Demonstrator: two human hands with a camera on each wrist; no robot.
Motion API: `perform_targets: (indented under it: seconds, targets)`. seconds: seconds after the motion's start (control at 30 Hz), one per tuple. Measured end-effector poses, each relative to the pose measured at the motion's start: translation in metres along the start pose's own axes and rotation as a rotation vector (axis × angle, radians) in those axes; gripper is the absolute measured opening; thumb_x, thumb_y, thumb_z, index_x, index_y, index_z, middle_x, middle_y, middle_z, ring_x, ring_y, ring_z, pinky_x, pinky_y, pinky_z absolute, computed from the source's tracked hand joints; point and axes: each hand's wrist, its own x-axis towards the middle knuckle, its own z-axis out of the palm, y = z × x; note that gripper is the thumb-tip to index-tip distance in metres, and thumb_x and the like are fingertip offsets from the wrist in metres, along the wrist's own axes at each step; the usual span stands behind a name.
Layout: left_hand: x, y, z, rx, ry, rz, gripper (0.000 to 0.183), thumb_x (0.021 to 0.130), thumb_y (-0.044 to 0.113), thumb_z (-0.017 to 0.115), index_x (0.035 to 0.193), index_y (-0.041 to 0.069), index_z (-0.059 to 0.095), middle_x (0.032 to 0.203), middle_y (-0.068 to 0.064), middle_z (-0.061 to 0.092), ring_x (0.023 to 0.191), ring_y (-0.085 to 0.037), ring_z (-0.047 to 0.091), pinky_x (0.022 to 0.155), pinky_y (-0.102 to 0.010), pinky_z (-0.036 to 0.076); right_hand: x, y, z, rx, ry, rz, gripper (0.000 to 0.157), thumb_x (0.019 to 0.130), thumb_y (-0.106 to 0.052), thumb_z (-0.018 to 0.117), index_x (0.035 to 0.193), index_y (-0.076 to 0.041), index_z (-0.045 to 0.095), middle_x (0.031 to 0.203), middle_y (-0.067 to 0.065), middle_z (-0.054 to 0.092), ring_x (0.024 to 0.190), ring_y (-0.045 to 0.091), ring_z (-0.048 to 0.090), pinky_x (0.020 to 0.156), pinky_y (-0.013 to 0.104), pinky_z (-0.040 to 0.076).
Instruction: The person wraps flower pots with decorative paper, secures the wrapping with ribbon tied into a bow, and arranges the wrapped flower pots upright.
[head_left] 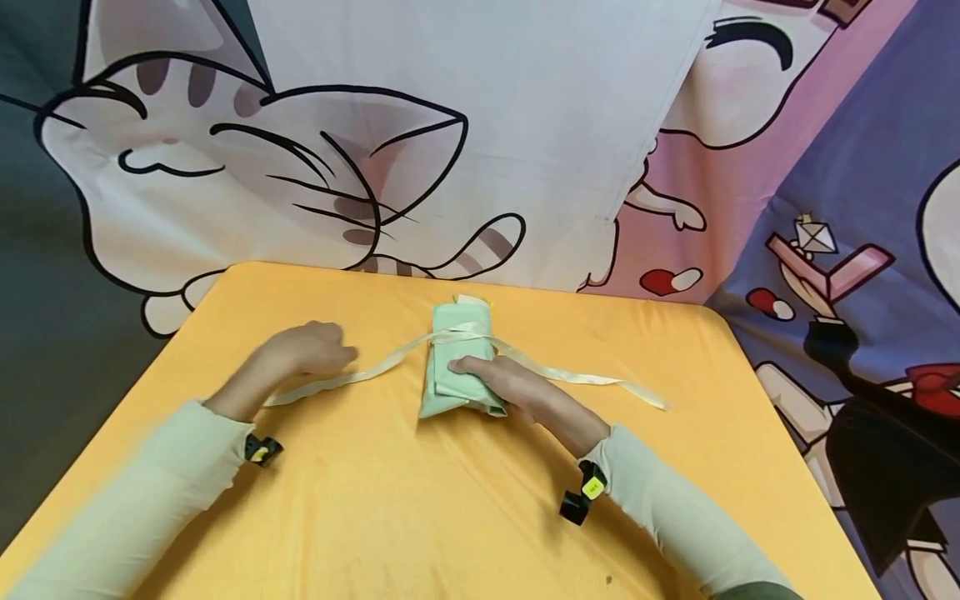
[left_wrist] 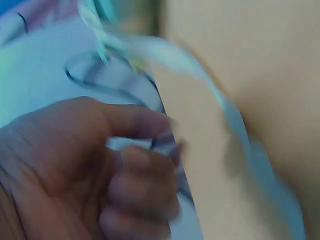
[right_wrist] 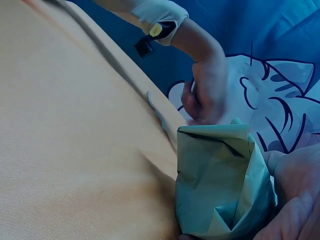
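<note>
A pale green wrapped package point(head_left: 459, 385) lies on the yellow cloth, its folded end toward me. A cream ribbon point(head_left: 390, 360) goes across its upper part, with loose tails trailing left and right. My right hand point(head_left: 517, 385) grips the package at its right side, thumb on top; its other fingers are mostly hidden. Left of the package, my left hand point(head_left: 311, 350) hovers near the ribbon's left tail. In the left wrist view its blurred fingers point(left_wrist: 140, 185) are curled with nothing between them, and the ribbon point(left_wrist: 175, 57) runs apart from them.
The yellow cloth point(head_left: 360, 517) covers the table, whose far edge meets a hanging cloth point(head_left: 525, 125) printed with a cartoon cat. More printed cloth point(head_left: 847, 208) hangs along the right side. A small dark speck point(head_left: 609, 579) shows near the front.
</note>
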Motion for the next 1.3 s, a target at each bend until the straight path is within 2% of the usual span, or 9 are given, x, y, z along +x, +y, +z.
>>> perform_targets:
  seconds: [0.2, 0.57, 0.67, 0.77, 0.9, 1.0, 1.1, 1.2, 1.3]
  targets:
    - [0.027, 0.052, 0.039, -0.537, -0.087, 0.039, 0.083, 0.109, 0.076, 0.054, 0.113, -0.004, 0.073, 0.083, -0.014, 0.078, 0.066, -0.018, 0.073, 0.067, -0.036, 0.066, 0.002, 0.001, 0.001, 0.01, 0.005, 0.012, 0.047, 0.104, -0.058, 0.069, 0.112, -0.012, 0.07, 0.101, 0.0, 0.07, 0.089, 0.014, 0.065, 0.078, 0.026, 0.054]
    - [0.06, 0.068, 0.066, -0.894, -0.178, 0.028, 0.059, 0.11, 0.059, 0.068, 0.122, 0.002, 0.075, 0.09, -0.005, 0.082, 0.079, -0.016, 0.081, 0.077, -0.033, 0.07, 0.001, 0.0, 0.002, -0.006, 0.001, 0.005, 0.055, 0.104, -0.06, 0.068, 0.125, -0.01, 0.07, 0.113, 0.003, 0.072, 0.096, 0.016, 0.067, 0.084, 0.027, 0.055]
    - [0.061, 0.067, 0.068, -0.93, -0.186, 0.045, 0.057, 0.111, 0.057, 0.067, 0.125, 0.002, 0.074, 0.088, -0.005, 0.083, 0.078, -0.015, 0.082, 0.076, -0.033, 0.07, 0.0, 0.001, -0.002, -0.055, 0.008, -0.018, 0.059, 0.104, -0.063, 0.067, 0.131, -0.01, 0.072, 0.121, 0.009, 0.074, 0.102, 0.019, 0.069, 0.089, 0.03, 0.055]
    - [0.062, 0.067, 0.069, -0.938, -0.187, 0.058, 0.056, 0.111, 0.057, 0.067, 0.125, 0.003, 0.073, 0.087, -0.004, 0.084, 0.078, -0.015, 0.082, 0.077, -0.033, 0.07, -0.005, 0.0, -0.005, -0.266, 0.1, -0.035, 0.076, 0.102, -0.076, 0.064, 0.141, -0.012, 0.071, 0.129, 0.012, 0.076, 0.104, 0.02, 0.068, 0.089, 0.033, 0.054]
    - [0.06, 0.067, 0.07, -0.951, -0.178, 0.054, 0.054, 0.111, 0.056, 0.068, 0.124, 0.004, 0.074, 0.088, -0.005, 0.085, 0.079, -0.016, 0.083, 0.077, -0.034, 0.07, -0.018, -0.01, -0.007, -0.643, 0.28, -0.021, 0.083, 0.098, -0.089, 0.059, 0.106, -0.009, 0.079, 0.088, 0.005, 0.069, 0.073, 0.016, 0.056, 0.064, 0.033, 0.046]
    - [0.058, 0.067, 0.07, -0.947, -0.161, 0.056, 0.054, 0.111, 0.056, 0.068, 0.125, 0.005, 0.072, 0.089, -0.006, 0.085, 0.079, -0.015, 0.082, 0.075, -0.032, 0.069, -0.027, -0.018, -0.009, -0.783, 0.439, -0.153, 0.064, 0.109, -0.069, 0.064, 0.087, -0.009, 0.072, 0.067, -0.001, 0.055, 0.057, 0.014, 0.047, 0.054, 0.031, 0.038]
    - [0.057, 0.068, 0.071, -0.939, -0.15, 0.059, 0.055, 0.11, 0.058, 0.069, 0.127, 0.005, 0.073, 0.09, -0.006, 0.085, 0.077, -0.014, 0.081, 0.072, -0.03, 0.068, -0.029, -0.021, -0.014, -0.841, 0.569, -0.366, 0.029, 0.114, -0.035, 0.069, 0.112, -0.007, 0.078, 0.07, 0.0, 0.066, 0.058, 0.013, 0.055, 0.054, 0.031, 0.043]
    - [0.056, 0.069, 0.071, -0.932, -0.145, 0.056, 0.056, 0.109, 0.059, 0.07, 0.125, 0.005, 0.074, 0.088, -0.005, 0.084, 0.074, -0.013, 0.079, 0.069, -0.029, 0.066, -0.022, -0.018, -0.017, -0.871, 0.585, -0.471, 0.022, 0.112, -0.02, 0.07, 0.129, -0.009, 0.077, 0.079, 0.004, 0.076, 0.063, 0.013, 0.062, 0.056, 0.03, 0.047]
    - [0.056, 0.069, 0.072, -0.936, -0.138, 0.051, 0.055, 0.109, 0.059, 0.07, 0.125, 0.006, 0.074, 0.087, -0.005, 0.084, 0.073, -0.014, 0.079, 0.067, -0.029, 0.066, -0.015, -0.012, -0.017, -0.885, 0.563, -0.5, 0.016, 0.111, -0.017, 0.07, 0.123, -0.009, 0.078, 0.079, 0.004, 0.076, 0.062, 0.013, 0.06, 0.056, 0.029, 0.046]
